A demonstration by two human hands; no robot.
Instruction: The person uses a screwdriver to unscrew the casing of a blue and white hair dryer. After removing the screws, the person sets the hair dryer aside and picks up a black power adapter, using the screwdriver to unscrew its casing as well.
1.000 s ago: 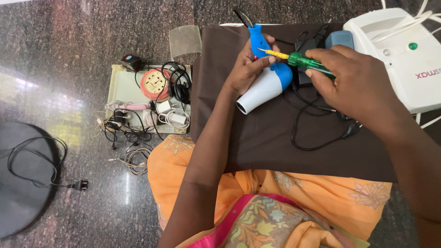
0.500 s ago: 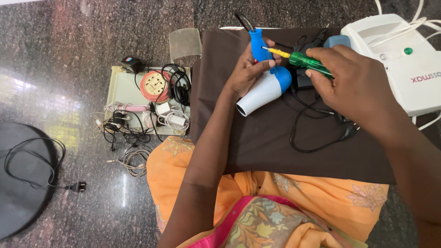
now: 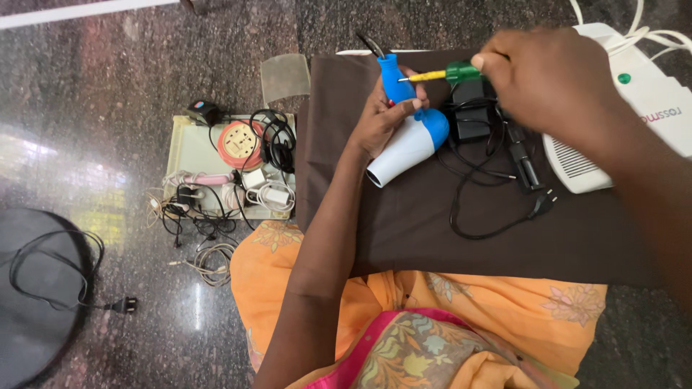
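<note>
- Far left, on dark stone floor (image 3: 108, 108): black round object (image 3: 32, 288) with black cord and plug (image 3: 124, 305) lying across it.
- Left of centre: pale tray (image 3: 189, 148) of chargers and tangled cables; round orange-and-cream socket box (image 3: 240, 144) on top, pink tool (image 3: 205, 178) alongside.
- Centre: brown cloth (image 3: 432, 238) spread over lap.
- Left hand (image 3: 386, 119): closed around blue-and-white dryer (image 3: 407, 140), nozzle angled down-left, blue handle pointing up, body resting on cloth.
- Right hand (image 3: 551, 79): gripping green handle of screwdriver (image 3: 440, 73); yellow shaft pointing left, tip touching dryer handle.
- Step in hand, as judged: working a screw in dryer handle.
- Next move, as judged: firm hold on dryer, tip kept square in screw head, turning without slip.
- Right of dryer: black adapter (image 3: 472, 119) and looped black cord with plug (image 3: 542, 204), on cloth.
- Far right: white box-shaped appliance (image 3: 634, 108), green round button, red lettering on top, vent grille on near side.
</note>
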